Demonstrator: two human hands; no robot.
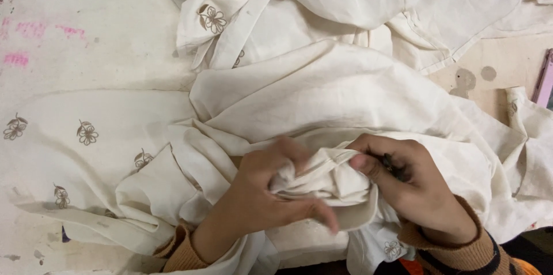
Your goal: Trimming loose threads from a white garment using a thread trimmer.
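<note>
A large cream cloth (322, 85) with small brown flower prints lies crumpled over the table. My left hand (259, 194) and my right hand (412, 186) meet near the bottom middle, both gripping one bunched fold of this cloth (328, 180) between them. The right hand also has a small dark object (393, 167) tucked between its fingers; I cannot tell what it is. Both wrists wear brown knitted cuffs.
The pale worktable (86, 39) carries pink stains at the far left and grey spots at the right. A pink flat object (544, 82) pokes in at the right edge. More cream fabric is heaped along the top.
</note>
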